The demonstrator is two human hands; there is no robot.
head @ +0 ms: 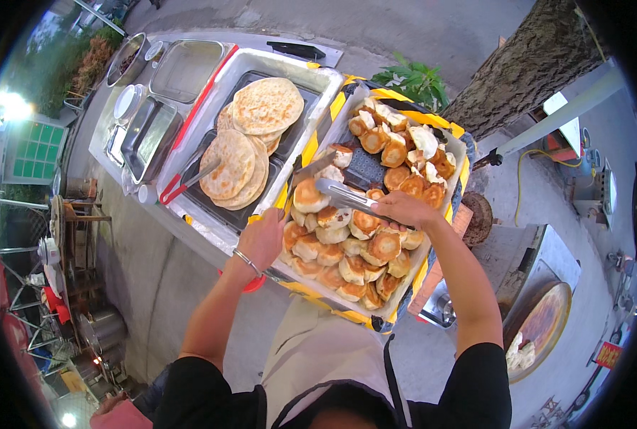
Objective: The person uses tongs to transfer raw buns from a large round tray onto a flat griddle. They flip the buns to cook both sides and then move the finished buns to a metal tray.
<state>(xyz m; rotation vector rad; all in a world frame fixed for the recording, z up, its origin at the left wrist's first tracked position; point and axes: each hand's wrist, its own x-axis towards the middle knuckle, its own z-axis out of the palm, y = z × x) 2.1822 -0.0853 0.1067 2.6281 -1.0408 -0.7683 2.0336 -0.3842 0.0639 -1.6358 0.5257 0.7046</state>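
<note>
My left hand (263,236), a bangle at its wrist, is at the tub's left rim, closed around the handle end of a knife. The knife's blade (314,168) points up and right over the tub. In my right hand (405,208) are metal tongs (345,194), reaching left across the food; their tips lie close to the blade and a browned bun. Several browned buns (385,245) fill the near half of the paper-lined tub (421,268). More pieces (393,137), some showing white insides, are heaped at its far side. A dark perforated mat (365,165) shows between the heaps.
Left of the tub, a white box (318,80) holds stacked flatbreads (230,169) and red-handled tongs (174,187). Beyond it stand metal trays (187,69) and a bowl (127,61). A tree trunk (516,64) and pole (559,110) rise at right, above a round griddle (540,327).
</note>
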